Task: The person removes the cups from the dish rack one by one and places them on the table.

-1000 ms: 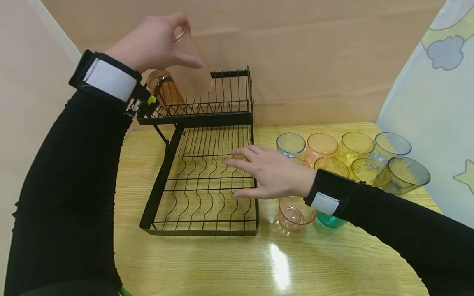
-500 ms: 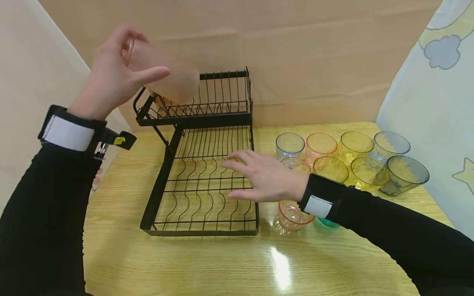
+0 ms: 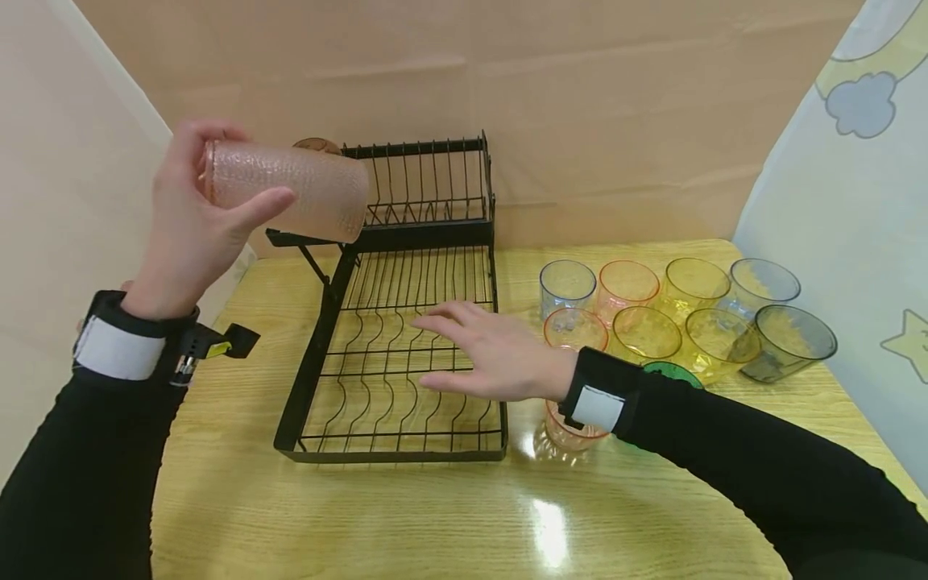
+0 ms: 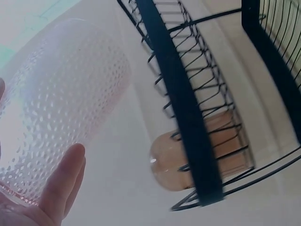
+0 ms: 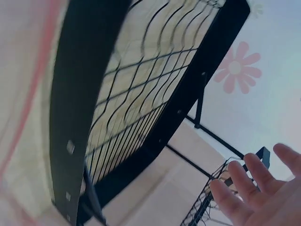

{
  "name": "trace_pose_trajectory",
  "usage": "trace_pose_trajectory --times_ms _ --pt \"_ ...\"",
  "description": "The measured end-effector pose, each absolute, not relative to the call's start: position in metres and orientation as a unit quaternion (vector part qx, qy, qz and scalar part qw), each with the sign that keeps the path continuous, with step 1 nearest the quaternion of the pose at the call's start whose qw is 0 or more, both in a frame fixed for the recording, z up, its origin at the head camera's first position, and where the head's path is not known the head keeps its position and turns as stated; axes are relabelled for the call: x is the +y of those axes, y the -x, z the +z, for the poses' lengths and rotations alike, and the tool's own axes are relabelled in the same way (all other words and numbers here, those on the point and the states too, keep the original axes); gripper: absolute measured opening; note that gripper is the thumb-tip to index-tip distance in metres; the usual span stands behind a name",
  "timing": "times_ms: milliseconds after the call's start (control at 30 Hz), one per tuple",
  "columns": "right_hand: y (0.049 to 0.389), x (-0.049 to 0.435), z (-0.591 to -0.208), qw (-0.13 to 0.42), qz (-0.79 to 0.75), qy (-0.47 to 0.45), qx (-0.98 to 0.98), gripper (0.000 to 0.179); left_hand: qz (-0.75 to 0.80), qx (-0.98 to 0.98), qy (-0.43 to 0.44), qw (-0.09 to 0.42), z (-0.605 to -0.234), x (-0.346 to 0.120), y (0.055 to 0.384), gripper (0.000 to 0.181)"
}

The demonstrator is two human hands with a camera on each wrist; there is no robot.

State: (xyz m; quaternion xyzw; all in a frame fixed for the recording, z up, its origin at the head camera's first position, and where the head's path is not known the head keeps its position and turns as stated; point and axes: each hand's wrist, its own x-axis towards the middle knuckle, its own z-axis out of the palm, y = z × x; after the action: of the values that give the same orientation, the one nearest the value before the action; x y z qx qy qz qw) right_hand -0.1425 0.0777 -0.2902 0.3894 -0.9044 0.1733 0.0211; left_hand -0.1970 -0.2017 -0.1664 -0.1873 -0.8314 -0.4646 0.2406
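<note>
My left hand (image 3: 199,213) grips a pale pink textured glass (image 3: 297,185) by its rim end, the glass lying nearly level in the air at the upper left of the head view. Behind it stands the two-tier black dish rack (image 3: 391,457). An amber glass (image 4: 171,162) sits in the rack's upper tier, mostly hidden in the head view by the pink glass. My right hand (image 3: 493,354) hovers over the right side of the lower tier with fingers spread, holding nothing; its fingers (image 5: 240,181) also show in the right wrist view.
Several coloured glasses stand upright on the wooden table (image 3: 362,524) right of the rack, among them a blue-rimmed glass (image 3: 568,286), a yellow glass (image 3: 696,282) and a grey glass (image 3: 790,342). The right forearm passes over a green glass (image 3: 674,372).
My left hand has moved left and down from above the upper tier, and the pink glass has tipped from steep to nearly level. The right hand has drifted slightly left.
</note>
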Motion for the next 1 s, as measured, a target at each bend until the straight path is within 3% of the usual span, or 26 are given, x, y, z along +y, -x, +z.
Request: trace_pose_trajectory --times_ms 167,333,800,1000 --pt "0.136 0.067 -0.293 -0.008 0.251 -0.355 -0.9 0.07 -0.48 -0.816 0.177 0.27 -0.195 -0.208 0.187 0.056" --pt "0.127 0.062 -0.298 -0.015 0.307 -0.304 -0.902 0.068 -0.546 -0.777 0.169 0.263 -0.226 -0.206 0.175 0.054" --pt "0.105 0.049 -0.316 -0.047 0.617 -0.187 -0.763 0.062 -0.698 -0.683 0.106 0.189 -0.287 -0.188 0.146 0.045" --pt "0.101 0.041 -0.325 -0.052 0.718 -0.124 -0.683 0.078 -0.722 -0.674 0.073 0.135 -0.305 -0.168 0.138 0.04"
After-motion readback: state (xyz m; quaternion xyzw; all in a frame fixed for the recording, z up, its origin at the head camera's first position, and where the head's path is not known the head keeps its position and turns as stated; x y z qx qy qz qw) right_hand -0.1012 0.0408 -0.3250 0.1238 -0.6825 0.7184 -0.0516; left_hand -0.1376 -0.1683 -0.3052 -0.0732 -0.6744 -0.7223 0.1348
